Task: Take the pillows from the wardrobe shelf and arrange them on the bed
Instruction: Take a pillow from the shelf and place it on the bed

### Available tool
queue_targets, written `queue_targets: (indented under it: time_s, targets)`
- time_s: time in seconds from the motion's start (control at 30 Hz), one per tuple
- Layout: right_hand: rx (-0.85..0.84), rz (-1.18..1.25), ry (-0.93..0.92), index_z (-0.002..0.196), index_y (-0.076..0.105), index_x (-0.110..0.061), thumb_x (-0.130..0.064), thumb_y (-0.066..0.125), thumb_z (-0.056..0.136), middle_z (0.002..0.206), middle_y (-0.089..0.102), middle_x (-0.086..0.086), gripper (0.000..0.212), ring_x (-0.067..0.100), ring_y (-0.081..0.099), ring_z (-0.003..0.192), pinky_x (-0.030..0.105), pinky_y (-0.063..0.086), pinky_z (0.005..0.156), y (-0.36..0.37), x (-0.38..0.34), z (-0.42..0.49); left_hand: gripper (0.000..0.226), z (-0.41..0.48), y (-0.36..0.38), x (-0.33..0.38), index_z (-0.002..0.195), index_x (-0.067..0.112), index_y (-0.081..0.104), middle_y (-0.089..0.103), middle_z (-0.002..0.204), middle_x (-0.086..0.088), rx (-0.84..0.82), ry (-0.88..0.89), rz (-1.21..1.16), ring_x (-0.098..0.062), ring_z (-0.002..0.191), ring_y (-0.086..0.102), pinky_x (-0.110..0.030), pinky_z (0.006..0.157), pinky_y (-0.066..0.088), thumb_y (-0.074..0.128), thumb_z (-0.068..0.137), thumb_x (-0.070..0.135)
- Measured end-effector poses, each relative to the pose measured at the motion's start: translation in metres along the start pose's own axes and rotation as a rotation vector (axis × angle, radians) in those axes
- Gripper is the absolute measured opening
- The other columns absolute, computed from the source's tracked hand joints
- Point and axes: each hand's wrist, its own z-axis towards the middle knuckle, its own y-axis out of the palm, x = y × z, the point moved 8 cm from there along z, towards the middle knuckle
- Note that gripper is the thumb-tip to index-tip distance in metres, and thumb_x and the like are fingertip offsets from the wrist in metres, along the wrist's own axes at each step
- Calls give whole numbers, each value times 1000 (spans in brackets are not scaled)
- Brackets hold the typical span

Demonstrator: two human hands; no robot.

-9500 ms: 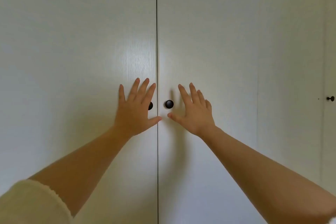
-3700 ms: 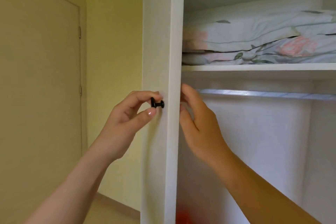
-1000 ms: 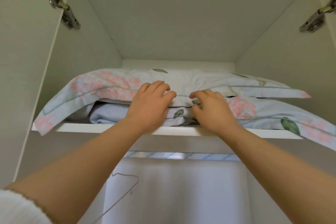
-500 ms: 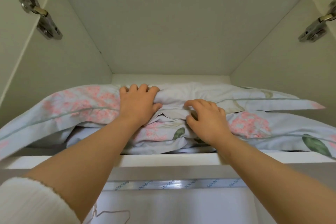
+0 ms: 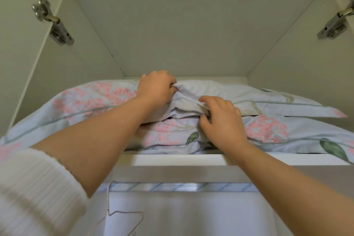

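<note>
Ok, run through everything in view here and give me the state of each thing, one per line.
Top pillow: stacked on the other, gripped by both hands.
Bottom pillow: flat on shelf, overhanging its front edge.
Left hand: clenched on fabric.
Right hand: pinching the pillow edge.
Hanger: hanging from rail.

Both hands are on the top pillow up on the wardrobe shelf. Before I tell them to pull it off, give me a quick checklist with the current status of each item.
1. Left hand gripping the top pillow: ok, fingers bunch the fabric.
2. Right hand gripping it: cannot tell; fingers rest at the front edge.
3. Bottom pillow staying put: not ok, its corner overhangs the shelf.
4. Wardrobe doors open: ok, both hinges swung wide.
5. Hanger below clear of the path: ok.
</note>
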Motion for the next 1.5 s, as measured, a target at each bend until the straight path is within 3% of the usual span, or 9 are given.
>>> queue_targets:
  time_s: [0.2, 0.33, 0.53, 0.77, 0.93, 1.17, 1.3, 1.4, 1.5]
  targets:
    - [-75, -91, 96, 141, 22, -31, -24, 56, 78, 151, 22, -2, 72, 29, 29, 129, 41, 27, 102, 6, 11, 0, 44, -29, -6, 2, 125, 33, 53, 52, 133, 1, -212, 151, -1, -26, 123, 46, -39, 99, 38, 60, 82, 40]
    - [-116, -50, 13, 138, 28, -34, -31, 49, 75, 150, 25, -5, 66, 25, 27, 131, 38, 23, 103, 11, 3, -2, 84, -48, 2, -59, 141, 45, 14, 27, 151, -5, -440, -167, 220, -31, 137, 28, -55, 109, 21, 58, 72, 64]
    - [11, 536, 3, 107, 50, -32, -23, 37, 63, 121, 45, -18, 47, 16, 34, 123, 32, 23, 101, -15, -20, -2, 21, -76, 1, -33, 101, 19, 57, 68, 98, -16, -53, -71, 206, -38, 90, 61, -35, 64, 37, 40, 92, 28]
    - [-140, -26, -8, 141, 26, -35, -49, 29, 94, 154, 26, -6, 49, 28, 15, 143, 45, 8, 113, -4, -21, 37, 25, -130, -18, -7, 53, 17, 56, 54, 39, -3, 70, 189, 140, -23, 32, 51, -16, 39, 9, 39, 69, 27]
    - [-231, -179, -94, 115, 54, -25, -57, 22, 93, 117, 64, 8, 50, 28, 49, 114, 44, 23, 100, 31, -16, 31, 23, -145, -18, -8, 54, 18, 57, 49, 40, -1, 21, 235, 128, -19, 37, 45, -22, 41, 24, 42, 70, 22]
    - [-129, -16, -102, 75, 44, -16, -51, 34, 94, 66, 56, 6, 41, 34, 55, 78, 32, 25, 70, 27, -18, 19, 45, -131, -44, -18, 78, 35, 66, 70, 80, 10, -23, -59, -216, -17, 83, 62, -33, 70, 50, 31, 76, 62]
    - [-21, 144, -99, 56, 28, -18, -45, 48, 90, 47, 35, 0, 48, 30, 42, 59, 33, 16, 50, 7, -14, 3, 59, -93, -52, -8, 131, 40, 40, 36, 148, 5, -17, -5, 85, -23, 137, 27, -44, 109, 23, 38, 77, 63]
    - [20, 234, -117, 53, 22, -17, -43, 53, 86, 45, 31, 4, 52, 37, 45, 58, 21, 19, 46, -6, -11, -10, 84, -67, -36, -4, 141, 41, 19, 3, 158, 3, -164, 48, 267, -26, 145, -7, -60, 112, -2, 49, 69, 72]
    - [43, 225, -155, 51, 21, -21, -43, 45, 76, 44, 29, -1, 41, 33, 38, 56, 16, 17, 50, -19, -14, -18, 77, -59, -30, -4, 134, 33, 35, 32, 146, -6, -238, 53, 306, -27, 142, 17, -64, 109, -2, 44, 70, 75]
